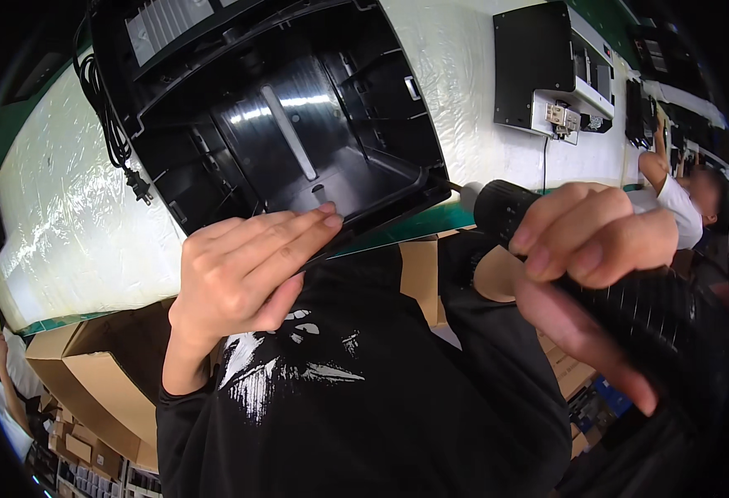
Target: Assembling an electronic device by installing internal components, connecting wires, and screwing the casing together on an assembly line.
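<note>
A large black plastic housing (433, 158) lies on the table with its open side up, showing a smooth dark interior and a pale strip along the bottom. Over its near wall my left hand (240, 270) is closed, the fingers together on the inner side and the thumb on the outer side. A black electric screwdriver (504, 209) is in my right hand (588, 236), its fingers wrapped round the ribbed body. The screwdriver's tip points left at the housing's near right corner. Whether a screw sits there is too small to tell.
A black power cord (103, 124) with a plug hangs along the housing's left side. Plastic film covers the white table (57, 207). Farther right stands a black and white device (534, 70). Open cardboard boxes (103, 382) sit below the table edge. People work at both sides.
</note>
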Demonstrator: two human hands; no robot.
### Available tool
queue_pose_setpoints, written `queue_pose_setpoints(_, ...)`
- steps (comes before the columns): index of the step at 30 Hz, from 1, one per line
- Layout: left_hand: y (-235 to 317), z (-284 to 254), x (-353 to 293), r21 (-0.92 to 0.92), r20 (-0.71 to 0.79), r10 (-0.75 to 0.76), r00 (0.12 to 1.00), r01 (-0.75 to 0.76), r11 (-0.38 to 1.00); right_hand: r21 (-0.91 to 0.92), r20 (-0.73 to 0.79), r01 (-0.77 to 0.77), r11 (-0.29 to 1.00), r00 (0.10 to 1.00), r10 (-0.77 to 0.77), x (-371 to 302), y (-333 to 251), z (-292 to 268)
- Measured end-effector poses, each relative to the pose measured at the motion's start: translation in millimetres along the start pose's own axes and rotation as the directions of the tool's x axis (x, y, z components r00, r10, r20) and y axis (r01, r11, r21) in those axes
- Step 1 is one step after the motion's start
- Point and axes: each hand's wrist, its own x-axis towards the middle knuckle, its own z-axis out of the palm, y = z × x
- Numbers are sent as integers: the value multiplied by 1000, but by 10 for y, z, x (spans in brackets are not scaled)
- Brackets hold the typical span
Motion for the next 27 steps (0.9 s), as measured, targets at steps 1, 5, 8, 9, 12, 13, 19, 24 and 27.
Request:
queue_pose_setpoints(1,5,-7,-4,7,22,-7,1000,6,1000,17,-15,2,1000,1000,-1,-28,7,-10)
queue_pose_setpoints(5,-1,1,-15,30,43,-8,999,7,1000,51,-42,10,999,999,-8,12,51,-19)
queue_pose_setpoints(8,-1,-5,-29,38,44,-22,999,20,999,62,-81,20,998,997,-15,42,48,-3)
queue_pose_setpoints(9,-2,-3,-31,36,41,-22,999,21,999,62,-95,25,998,995,-19,46,38,1)
queue_pose_setpoints(12,0,-1,-32,38,32,-22,999,21,999,65,-135,46,997,990,-37,62,-1,15)
queue_pose_setpoints(13,1,0,-31,38,27,-15,1000,14,999,65,-148,56,996,988,-46,68,-21,20)
queue_pose_setpoints(19,19,-9,-13,30,-20,14,1000,-14,999,26,-222,138,990,966,-129,82,-241,16)
queue_pose_setpoints(24,73,-6,-1,40,-72,-1,997,4,999,-13,-274,206,979,940,-201,98,-437,-16)
queue_pose_setpoints(27,60,-9,-7,32,-72,2,997,0,999,-66,-418,465,883,791,-447,-87,-838,-268)
